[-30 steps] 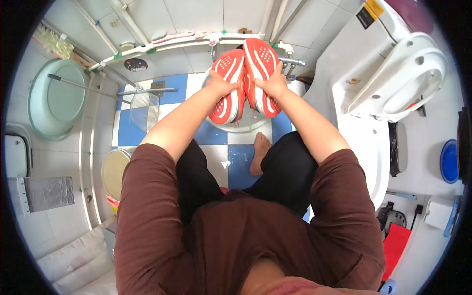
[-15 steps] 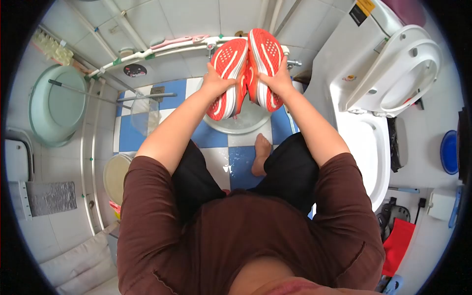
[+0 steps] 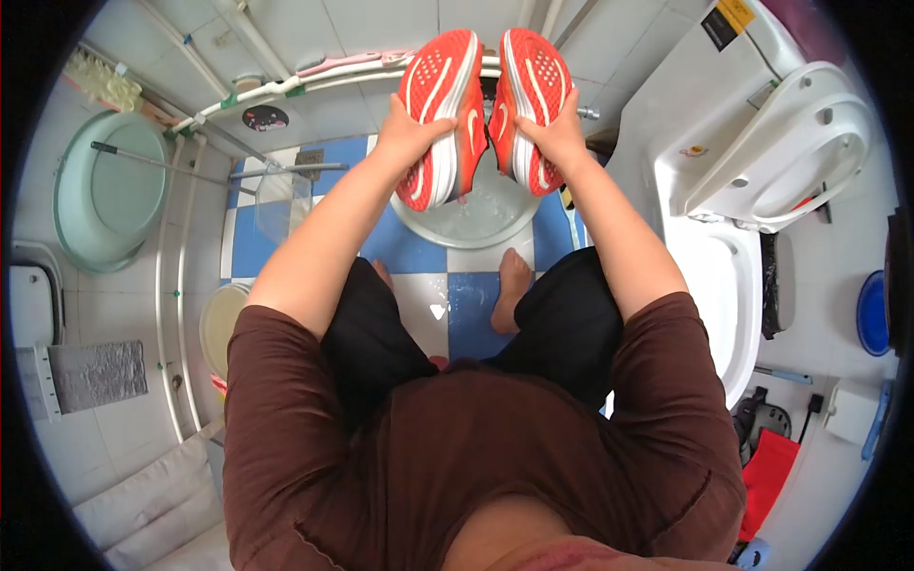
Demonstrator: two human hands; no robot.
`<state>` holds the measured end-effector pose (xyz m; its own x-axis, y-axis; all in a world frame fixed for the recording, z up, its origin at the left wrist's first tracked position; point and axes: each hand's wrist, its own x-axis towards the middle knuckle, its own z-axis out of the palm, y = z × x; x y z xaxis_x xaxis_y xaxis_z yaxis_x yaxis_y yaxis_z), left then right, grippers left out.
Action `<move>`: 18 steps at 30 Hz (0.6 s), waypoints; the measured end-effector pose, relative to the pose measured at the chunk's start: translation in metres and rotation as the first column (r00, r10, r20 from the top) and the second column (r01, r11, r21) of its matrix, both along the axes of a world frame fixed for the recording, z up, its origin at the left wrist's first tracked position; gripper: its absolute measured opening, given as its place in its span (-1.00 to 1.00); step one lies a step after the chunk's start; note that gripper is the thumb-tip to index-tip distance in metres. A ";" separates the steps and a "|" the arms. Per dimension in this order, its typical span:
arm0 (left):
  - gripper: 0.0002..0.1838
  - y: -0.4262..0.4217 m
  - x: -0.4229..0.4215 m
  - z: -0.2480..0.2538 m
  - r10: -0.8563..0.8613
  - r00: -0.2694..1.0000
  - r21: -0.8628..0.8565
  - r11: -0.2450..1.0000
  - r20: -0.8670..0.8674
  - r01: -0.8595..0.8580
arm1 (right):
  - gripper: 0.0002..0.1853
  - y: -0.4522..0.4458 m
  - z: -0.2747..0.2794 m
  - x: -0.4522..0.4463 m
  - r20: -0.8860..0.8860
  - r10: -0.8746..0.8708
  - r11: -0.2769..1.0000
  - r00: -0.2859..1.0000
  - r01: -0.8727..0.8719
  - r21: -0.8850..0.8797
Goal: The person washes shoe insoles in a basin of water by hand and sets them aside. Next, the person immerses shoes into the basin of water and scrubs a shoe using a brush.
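Note:
In the head view I hold a pair of red running shoes up with their white-patterned soles facing me. My left hand (image 3: 411,135) is closed around the left shoe (image 3: 440,105), thumb across its white midsole. Around the other shoe (image 3: 535,95) my right hand (image 3: 554,135) is wrapped, its thumb likewise on the midsole. A narrow gap shows between the shoes along most of their length. Under them stands a pale round basin (image 3: 447,233) on the floor, with what looks like water in it. The fingers behind the shoes are partly hidden.
Blue and white tiles (image 3: 476,314) cover the floor, with wet spots. White pipes (image 3: 343,74) run along the back wall. To the right is a toilet (image 3: 705,247) with its lid raised. A green basin (image 3: 109,190) hangs at left, near a beige bucket (image 3: 221,328).
Both shoes have risen slightly and moved apart at the top, their soles turning to lean the other way. My hands keep their grip on them.

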<state>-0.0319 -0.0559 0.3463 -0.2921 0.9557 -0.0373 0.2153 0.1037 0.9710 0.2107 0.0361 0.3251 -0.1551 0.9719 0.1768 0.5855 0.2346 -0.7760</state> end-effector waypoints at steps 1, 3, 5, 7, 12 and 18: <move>-0.14 -0.008 0.003 0.015 0.007 0.995 -0.002 1.000 0.099 -0.007 | 0.28 0.001 0.000 -0.001 -0.009 0.017 1.000 1.000 -0.017 -0.005; -0.31 -0.010 -0.004 0.028 -0.117 0.968 0.056 0.993 0.221 0.107 | 0.28 0.007 -0.007 -0.004 -0.075 0.067 0.998 0.995 -0.068 -0.016; -0.45 -0.009 -0.014 0.025 -0.146 0.935 0.100 0.988 0.323 0.120 | 0.28 0.015 -0.018 -0.007 -0.190 0.129 0.991 0.973 -0.136 -0.022; -0.41 -0.013 -0.020 0.035 -0.119 0.932 0.078 0.992 0.342 0.098 | -0.02 0.010 -0.011 -0.014 -0.273 0.148 0.987 0.951 -0.160 -0.024; -0.31 -0.027 -0.046 0.061 -0.089 0.945 0.044 0.996 0.315 0.079 | -0.20 -0.012 0.034 -0.026 -0.577 0.172 0.921 0.799 -0.338 -0.193; -0.45 -0.034 -0.106 0.055 -0.143 0.864 0.145 0.986 0.483 0.082 | -0.10 0.013 0.023 -0.019 -0.682 0.145 0.708 0.717 -0.557 -0.434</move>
